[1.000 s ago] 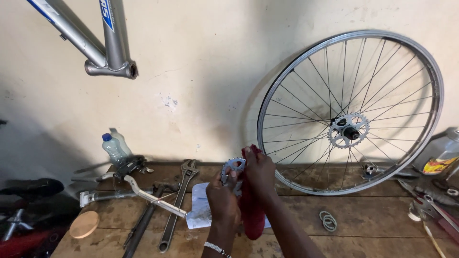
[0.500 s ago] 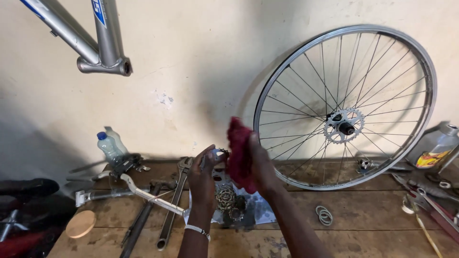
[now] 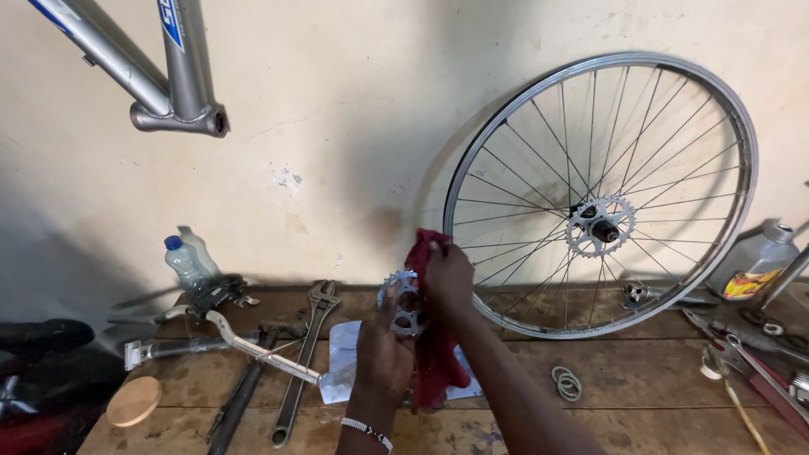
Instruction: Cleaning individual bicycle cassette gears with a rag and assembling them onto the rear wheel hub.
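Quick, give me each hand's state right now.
Left hand: closed on the toothed sprocket, holding it up.
Right hand: closed on the red rag, pressing it against the sprocket.

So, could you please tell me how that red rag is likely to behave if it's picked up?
The red rag would probably be floppy: it drapes below the right hand in loose folds. It looks light, hanging freely beside the sprocket held by the left hand. Unlikely to roll or slip.

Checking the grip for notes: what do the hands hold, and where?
Left hand holds a toothed sprocket by its lower edge; right hand presses a red rag against it.
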